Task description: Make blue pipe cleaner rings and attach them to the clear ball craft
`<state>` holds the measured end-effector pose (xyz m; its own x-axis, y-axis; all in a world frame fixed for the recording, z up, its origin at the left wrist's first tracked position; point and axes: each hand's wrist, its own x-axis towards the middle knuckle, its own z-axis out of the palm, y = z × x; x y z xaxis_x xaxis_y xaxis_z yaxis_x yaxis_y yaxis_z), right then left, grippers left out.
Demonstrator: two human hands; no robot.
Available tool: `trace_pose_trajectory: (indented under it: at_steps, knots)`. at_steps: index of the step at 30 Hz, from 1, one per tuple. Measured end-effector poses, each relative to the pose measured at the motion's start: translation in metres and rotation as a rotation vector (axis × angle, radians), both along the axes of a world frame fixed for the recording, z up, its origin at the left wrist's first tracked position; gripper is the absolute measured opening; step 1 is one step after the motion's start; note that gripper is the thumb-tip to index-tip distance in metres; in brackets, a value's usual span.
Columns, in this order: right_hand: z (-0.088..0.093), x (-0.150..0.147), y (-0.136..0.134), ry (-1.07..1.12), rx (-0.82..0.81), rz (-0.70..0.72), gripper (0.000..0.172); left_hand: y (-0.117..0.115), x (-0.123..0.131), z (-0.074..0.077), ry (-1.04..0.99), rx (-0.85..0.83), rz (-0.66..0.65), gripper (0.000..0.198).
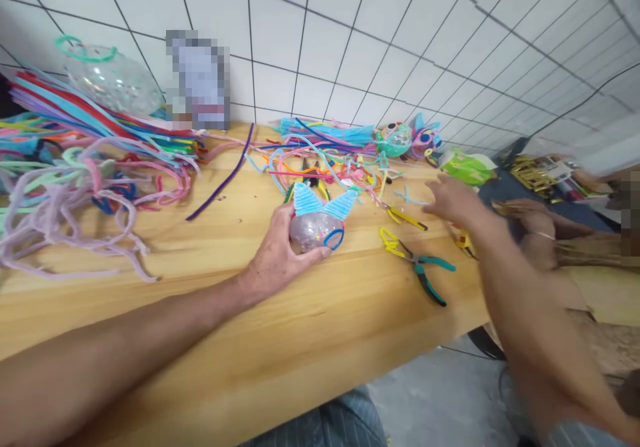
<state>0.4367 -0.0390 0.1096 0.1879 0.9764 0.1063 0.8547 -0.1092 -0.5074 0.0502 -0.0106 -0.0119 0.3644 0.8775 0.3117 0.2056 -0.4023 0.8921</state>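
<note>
My left hand (280, 250) is wrapped round a clear plastic ball (314, 231) near the middle of the table. Two light blue pipe-cleaner ears (325, 200) stand on top of the ball, and a dark blue ring (334, 238) sits on its lower right side. My right hand (453, 200) is stretched out over the right part of the table, smeared by motion, beside a green packet (467, 167). Whether its fingers hold anything cannot be made out. Pliers with teal and black handles (417, 262) lie between my hands, yellow pipe cleaner at their jaws.
Heaped pipe cleaners (100, 174) cover the left side, with a clear container (113, 80) behind. A purple pipe cleaner (223, 174) lies alone. Loose pieces, a blue bundle (327, 132) and a finished-looking green figure (395, 139) line the back. Another person's hand (543, 224) is at right.
</note>
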Motion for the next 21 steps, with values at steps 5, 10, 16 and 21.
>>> trace_pose_trajectory:
  at_steps: [5, 10, 16, 21]
  knots:
    - [0.017, -0.014, 0.002, 0.351, -0.055, 0.012, 0.041, -0.001, 0.002, 0.0, -0.035, 0.006, -0.014, 0.079]
    - [0.026, -0.035, 0.001, 0.547, -0.214, 0.03, 0.039, 0.0, 0.001, 0.0, -0.013, -0.012, -0.017, 0.079]
    - [0.018, -0.02, 0.022, 0.27, -0.517, -0.087, 0.016, 0.0, 0.001, -0.002, -0.025, 0.021, -0.019, 0.081]
    - [0.039, -0.02, -0.004, 0.423, -0.436, 0.076, 0.057, 0.001, 0.002, -0.007, -0.041, 0.045, 0.003, 0.096]
